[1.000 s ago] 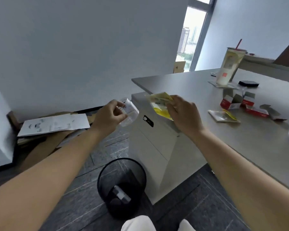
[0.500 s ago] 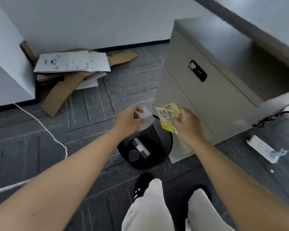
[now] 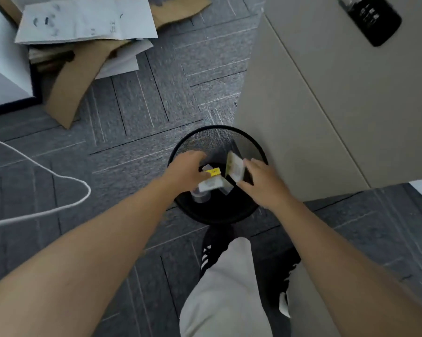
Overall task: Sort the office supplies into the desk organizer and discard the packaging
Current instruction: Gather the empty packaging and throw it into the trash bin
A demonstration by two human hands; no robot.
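My two hands reach into the mouth of a black mesh waste bin [image 3: 258,152] on the floor. My left hand [image 3: 185,171] has its fingers bent down over a clear plastic package [image 3: 201,194] with a white and yellow label. The package lies right at the fingertips, and motion blur hides whether they still pinch it. My right hand [image 3: 261,183] has its fingers spread and fairly straight. A yellow-and-white printed card [image 3: 234,167] stands on edge against those fingertips, inside the bin's rim.
A beige cabinet [image 3: 326,105] stands against the bin's right side. Flattened cardboard and papers [image 3: 83,32] are piled at the far left. A white cable [image 3: 47,210] runs across the grey carpet. My legs and dark shoes are just below the bin.
Both hands have come down from desk height into the bin's mouth with the packaging. My right hand's fingers have loosened from the card. The view has tilted down to the floor.
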